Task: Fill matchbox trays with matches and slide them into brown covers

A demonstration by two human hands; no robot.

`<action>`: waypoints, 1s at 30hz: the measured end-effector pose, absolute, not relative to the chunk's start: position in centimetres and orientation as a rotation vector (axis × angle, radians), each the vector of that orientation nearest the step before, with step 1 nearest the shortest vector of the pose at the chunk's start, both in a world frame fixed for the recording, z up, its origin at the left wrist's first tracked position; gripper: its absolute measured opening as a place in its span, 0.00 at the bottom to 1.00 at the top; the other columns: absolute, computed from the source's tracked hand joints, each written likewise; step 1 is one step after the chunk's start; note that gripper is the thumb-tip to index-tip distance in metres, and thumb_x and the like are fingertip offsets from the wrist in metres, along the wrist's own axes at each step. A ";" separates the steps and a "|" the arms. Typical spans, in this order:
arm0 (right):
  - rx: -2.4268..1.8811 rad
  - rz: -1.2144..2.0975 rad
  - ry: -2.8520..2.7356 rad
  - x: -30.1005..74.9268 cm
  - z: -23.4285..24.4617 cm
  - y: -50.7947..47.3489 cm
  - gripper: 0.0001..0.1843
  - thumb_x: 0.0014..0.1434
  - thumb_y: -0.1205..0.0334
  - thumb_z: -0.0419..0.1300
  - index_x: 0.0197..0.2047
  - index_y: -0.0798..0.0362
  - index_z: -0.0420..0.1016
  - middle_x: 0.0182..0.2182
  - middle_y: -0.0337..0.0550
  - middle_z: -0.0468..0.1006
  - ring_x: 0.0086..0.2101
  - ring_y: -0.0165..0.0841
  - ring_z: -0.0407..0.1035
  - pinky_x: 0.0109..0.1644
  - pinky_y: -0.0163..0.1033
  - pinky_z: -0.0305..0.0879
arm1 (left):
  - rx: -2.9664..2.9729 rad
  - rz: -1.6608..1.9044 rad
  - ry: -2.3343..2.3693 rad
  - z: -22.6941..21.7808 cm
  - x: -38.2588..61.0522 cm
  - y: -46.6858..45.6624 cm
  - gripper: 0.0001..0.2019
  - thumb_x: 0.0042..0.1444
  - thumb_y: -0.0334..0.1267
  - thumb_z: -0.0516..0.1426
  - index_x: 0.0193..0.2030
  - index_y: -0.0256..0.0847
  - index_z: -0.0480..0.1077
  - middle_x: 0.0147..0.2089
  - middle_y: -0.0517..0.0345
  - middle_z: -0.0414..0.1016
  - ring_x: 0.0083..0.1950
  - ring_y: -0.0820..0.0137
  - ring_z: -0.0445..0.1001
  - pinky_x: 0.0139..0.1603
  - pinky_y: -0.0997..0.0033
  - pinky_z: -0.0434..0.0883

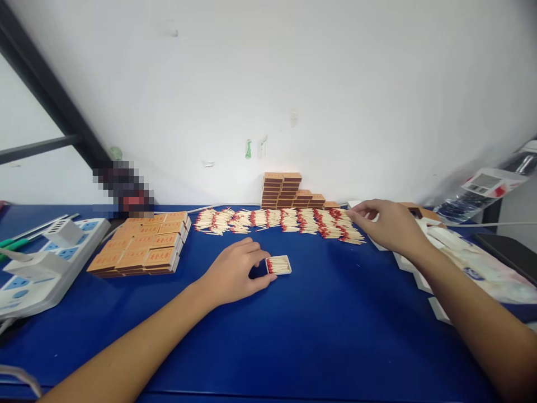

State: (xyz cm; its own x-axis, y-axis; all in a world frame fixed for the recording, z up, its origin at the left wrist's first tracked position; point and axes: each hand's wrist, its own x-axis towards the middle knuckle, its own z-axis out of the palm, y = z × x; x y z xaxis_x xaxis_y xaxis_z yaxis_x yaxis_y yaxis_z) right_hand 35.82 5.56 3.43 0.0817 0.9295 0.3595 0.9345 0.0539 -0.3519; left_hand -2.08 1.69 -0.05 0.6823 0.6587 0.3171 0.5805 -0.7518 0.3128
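My left hand [237,271] grips the left end of a small white matchbox tray [289,271] between thumb and fingers. Red-headed matches [278,264] lie side by side in the tray, heads to the left. Farther back and to the right, my right hand [388,224] reaches to the right end of a long row of loose matches [310,220]. Its thumb and fingertips are closed together at the matches; whatever is between them is too small to make out. Behind the row, orange matchboxes [282,190] stand stacked in steps against the wall.
More matchboxes [142,246] are piled at the left, beside a white power strip [79,252] with plugs. At the right lie white trays [403,262], a plastic packet [474,271], a black phone [507,257] and a clear bottle [482,190]. All rest on a blue table [335,347].
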 end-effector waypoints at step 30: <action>-1.519 0.993 -1.362 27.1 2.7 3.8 0.25 0.58 0.40 0.73 0.28 0.52 0.72 0.19 0.37 0.70 0.19 0.25 0.60 0.19 0.30 0.50 | 2.617 0.932 1.332 -0.3 -2.3 1.8 0.12 0.65 0.46 0.68 0.48 0.40 0.81 0.44 0.52 0.84 0.50 0.56 0.81 0.52 0.57 0.76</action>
